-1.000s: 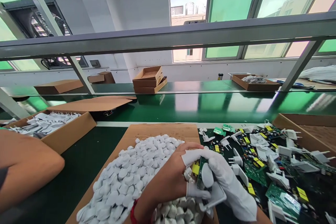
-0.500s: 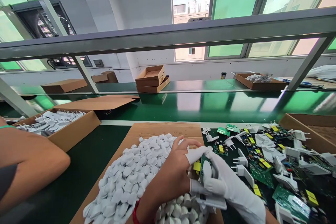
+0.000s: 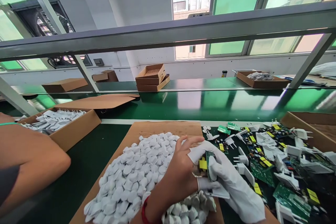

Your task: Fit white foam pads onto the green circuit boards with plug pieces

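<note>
My left hand (image 3: 182, 168), bare but for white covers on the thumb and index finger, closes around the near side of a circuit board (image 3: 209, 164) with a yellow block. My right hand (image 3: 228, 175), in a white glove, grips the same green board from the right. A white plastic piece (image 3: 220, 192) shows under the gloved fingers; how it joins the board is hidden. Beneath both hands a heap of small white pieces (image 3: 136, 171) covers a cardboard sheet (image 3: 168, 126).
At right lie many circuit boards (image 3: 261, 173) wired to white plug casings, beside a cardboard box (image 3: 291, 119). A box of white plastic parts (image 3: 78, 129) stands at left, near another person's arm (image 3: 39, 150). Stacked cardboard trays (image 3: 149, 86) and a metal rail (image 3: 168, 35) are beyond.
Both hands have shifted slightly right with the circuit board, which has turned a little. The other person's forearm at left has moved slightly.
</note>
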### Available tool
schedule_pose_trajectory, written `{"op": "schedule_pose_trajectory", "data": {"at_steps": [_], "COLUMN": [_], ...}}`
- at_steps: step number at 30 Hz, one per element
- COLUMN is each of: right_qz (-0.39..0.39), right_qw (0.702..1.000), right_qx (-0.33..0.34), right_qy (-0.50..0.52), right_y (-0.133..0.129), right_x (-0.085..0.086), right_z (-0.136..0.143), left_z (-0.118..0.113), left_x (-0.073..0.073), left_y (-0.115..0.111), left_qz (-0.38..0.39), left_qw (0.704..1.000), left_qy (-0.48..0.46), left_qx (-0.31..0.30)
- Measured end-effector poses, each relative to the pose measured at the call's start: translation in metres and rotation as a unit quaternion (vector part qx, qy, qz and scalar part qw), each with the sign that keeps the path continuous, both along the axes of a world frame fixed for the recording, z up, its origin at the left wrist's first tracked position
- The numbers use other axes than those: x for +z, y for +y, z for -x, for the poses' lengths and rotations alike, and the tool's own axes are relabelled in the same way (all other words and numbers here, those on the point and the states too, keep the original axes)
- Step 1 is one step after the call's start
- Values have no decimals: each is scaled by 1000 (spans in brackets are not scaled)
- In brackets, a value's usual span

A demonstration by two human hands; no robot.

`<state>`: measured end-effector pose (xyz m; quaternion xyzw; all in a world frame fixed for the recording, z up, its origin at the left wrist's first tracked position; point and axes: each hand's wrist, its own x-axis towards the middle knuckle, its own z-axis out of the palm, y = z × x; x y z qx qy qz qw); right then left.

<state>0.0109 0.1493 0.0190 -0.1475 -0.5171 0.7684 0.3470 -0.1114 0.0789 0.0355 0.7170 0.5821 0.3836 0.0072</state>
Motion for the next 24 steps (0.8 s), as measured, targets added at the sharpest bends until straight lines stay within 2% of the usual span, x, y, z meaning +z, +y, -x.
{"op": "schedule_pose_trajectory", "data": {"at_steps": [4,7,9,14,16,18,20,22,24], "right_qz": [56,100,102,49,8,-42,-88,-151,-253], "right_qw": [998,995,994,994,990,986,982,970,947], "right_qx": [10,18,-7,-102,-141,-153,-158,-174,-165], "right_qy": [5,23,32,1,-27,-42,-54,-73,-106], "right_y": [0,-2,-4,-1,5,14,21,25,25], "right_x": [-4,-8,-10,-24,-30,-34,-35,-33,-31], "right_z": [1,1,2,3,2,2,0,-2,-5], "left_z": [-5,-4,-3,0,0,1,3,7,10], "left_x": [-4,-8,-9,-4,0,3,5,6,5], "left_y": [0,0,0,-1,-3,-4,-4,-2,2], "left_qz": [-68,-102,-104,-54,-25,22,88,145,180], "left_qw": [997,994,994,996,995,989,962,903,843], "left_qy": [0,28,31,-30,-61,-128,-253,-403,-506], "left_qx": [26,-2,-21,-57,-79,-74,-54,-35,-12]}}
